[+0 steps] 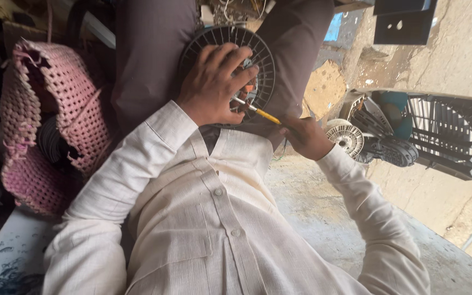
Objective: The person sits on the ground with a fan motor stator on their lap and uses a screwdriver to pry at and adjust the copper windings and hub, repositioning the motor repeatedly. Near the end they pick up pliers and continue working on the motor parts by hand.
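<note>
A round dark grey ribbed plastic disc point(266, 60) rests on my lap, against my brown trousers. My left hand point(212, 84) lies flat across its face, fingers spread, pressing it down. My right hand point(307, 137) grips a yellow-handled screwdriver point(262, 113). Its metal tip points at the disc's centre, just under my left fingers, where something orange shows. My cream shirt sleeves fill the lower part of the view.
A pink woven basket point(55, 117) with dark items inside stands at the left. At the right, a grey slatted plastic housing point(449, 134) holds fan parts, with a small white ribbed wheel point(346, 137) beside it. Below lies a concrete floor point(323, 213).
</note>
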